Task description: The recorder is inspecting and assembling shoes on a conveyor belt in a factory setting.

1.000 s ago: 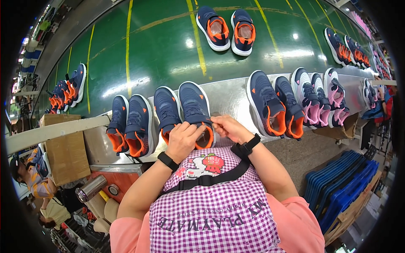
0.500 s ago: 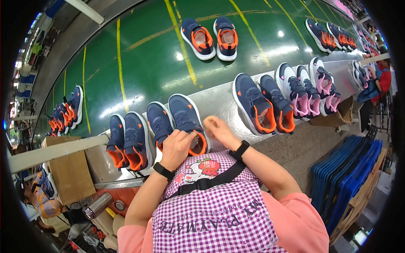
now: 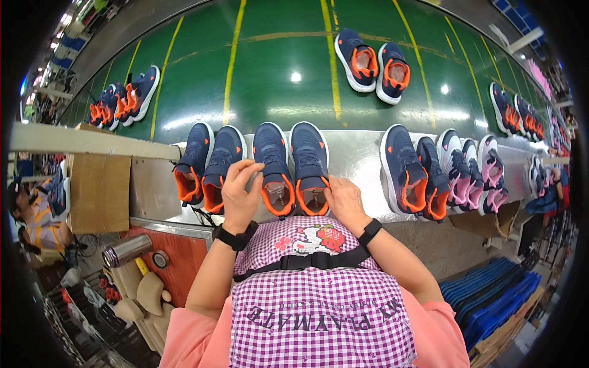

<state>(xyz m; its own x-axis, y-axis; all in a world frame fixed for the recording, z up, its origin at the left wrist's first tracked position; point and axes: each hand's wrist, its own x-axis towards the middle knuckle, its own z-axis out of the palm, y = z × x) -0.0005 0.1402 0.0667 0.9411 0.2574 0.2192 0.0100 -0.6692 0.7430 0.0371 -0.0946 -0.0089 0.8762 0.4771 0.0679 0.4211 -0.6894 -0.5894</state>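
Two navy sneakers with orange linings and white soles stand side by side in front of me, toes pointing away: a left sneaker (image 3: 270, 161) and a right sneaker (image 3: 309, 161). My left hand (image 3: 240, 195) is at the outer side of the left one, fingers bent and apart, fingertips by its strap and collar. Against the outer side of the right sneaker's collar rests my right hand (image 3: 346, 199), its fingers extended along the edge and not wrapped round it. Another navy pair (image 3: 211, 162) stands just left of my left hand.
A metal ledge (image 3: 356, 153) runs along a green belt (image 3: 276, 80) with yellow lines. Farther right stand a navy pair (image 3: 405, 168) and pink-lined sneakers (image 3: 457, 162). One navy pair (image 3: 374, 67) sits on the belt. A white bar (image 3: 92, 142) and a cardboard box (image 3: 98, 193) are left.
My left hand has moved off the right sneaker's collar to the left sneaker's side. My right hand has come down onto the right sneaker. The pair now stands straighter; the view has turned.
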